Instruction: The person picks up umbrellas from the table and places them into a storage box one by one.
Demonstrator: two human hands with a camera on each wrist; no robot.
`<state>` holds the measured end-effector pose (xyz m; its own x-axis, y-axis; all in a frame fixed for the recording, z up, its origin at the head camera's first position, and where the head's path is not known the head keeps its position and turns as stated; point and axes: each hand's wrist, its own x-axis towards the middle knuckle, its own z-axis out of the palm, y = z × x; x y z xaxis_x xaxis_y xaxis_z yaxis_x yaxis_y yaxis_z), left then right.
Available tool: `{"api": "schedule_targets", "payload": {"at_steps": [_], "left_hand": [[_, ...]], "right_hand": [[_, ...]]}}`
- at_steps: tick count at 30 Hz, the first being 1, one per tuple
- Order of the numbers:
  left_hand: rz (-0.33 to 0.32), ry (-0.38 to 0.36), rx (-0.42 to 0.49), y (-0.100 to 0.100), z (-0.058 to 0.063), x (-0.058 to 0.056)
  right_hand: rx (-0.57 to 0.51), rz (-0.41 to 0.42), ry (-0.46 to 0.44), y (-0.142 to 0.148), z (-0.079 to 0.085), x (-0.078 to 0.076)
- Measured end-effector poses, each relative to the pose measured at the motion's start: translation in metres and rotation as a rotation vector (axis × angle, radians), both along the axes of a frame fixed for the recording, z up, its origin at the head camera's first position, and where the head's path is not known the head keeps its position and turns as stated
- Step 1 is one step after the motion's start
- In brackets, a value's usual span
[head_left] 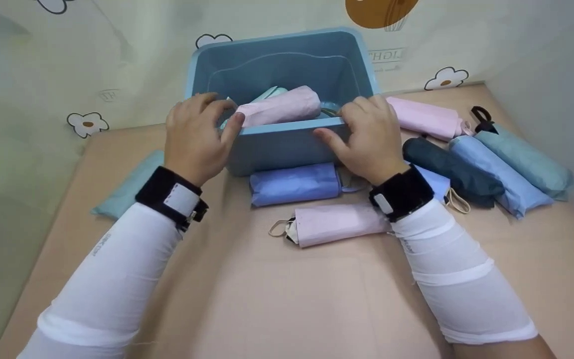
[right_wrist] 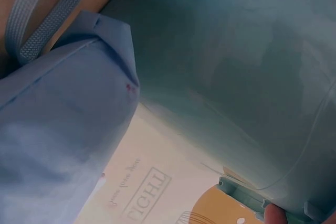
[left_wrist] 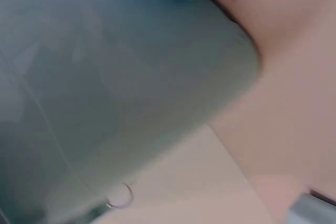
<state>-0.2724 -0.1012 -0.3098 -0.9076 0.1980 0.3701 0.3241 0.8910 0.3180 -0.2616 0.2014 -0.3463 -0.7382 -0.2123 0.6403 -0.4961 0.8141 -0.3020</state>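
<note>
The hands hold the bin (head_left: 282, 148) by its near rim: the left hand (head_left: 197, 134) curls over the near left corner, the right hand (head_left: 374, 132) over the near right, both thumbs on the near side. The bin stands at the desk's far side, before the patterned backdrop (head_left: 137, 55). Inside, a pale pink folded umbrella (head_left: 284, 105) lies near the near rim, with a mint one (head_left: 273, 91) partly showing beyond it.

A blue umbrella (head_left: 294, 184) sits just beside the bin's near wall, and a pink-sleeved umbrella (head_left: 334, 225) lies nearer. To the right, a dark umbrella (head_left: 451, 172), a light blue one (head_left: 499, 172) and a green-grey one (head_left: 526, 158) crowd toward the right edge. A teal umbrella (head_left: 135, 182) lies near the left edge. The open room is on the near side, where the desk (head_left: 312, 304) spreads between the forearms.
</note>
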Motion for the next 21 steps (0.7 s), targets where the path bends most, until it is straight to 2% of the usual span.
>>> {"api": "schedule_targets", "payload": {"at_steps": [6, 10, 13, 19, 21], "left_hand": [[0.052, -0.105, 0.102, -0.035, -0.009, 0.01], [0.084, -0.187, 0.116, -0.058, -0.012, 0.018], [0.117, -0.283, 0.078, -0.073, -0.014, 0.021], [0.217, -0.577, -0.096, -0.104, -0.024, 0.026], [0.241, -0.648, -0.131, -0.114, -0.029, 0.028]], "right_hand": [[0.011, 0.0, 0.009, -0.001, 0.0, -0.001], [0.002, 0.007, 0.018, -0.001, 0.0, 0.0], [0.0, 0.005, 0.028, 0.0, 0.0, 0.0], [-0.004, 0.006, 0.023, 0.0, -0.001, 0.0], [-0.004, 0.009, 0.016, -0.001, -0.001, 0.0]]}}
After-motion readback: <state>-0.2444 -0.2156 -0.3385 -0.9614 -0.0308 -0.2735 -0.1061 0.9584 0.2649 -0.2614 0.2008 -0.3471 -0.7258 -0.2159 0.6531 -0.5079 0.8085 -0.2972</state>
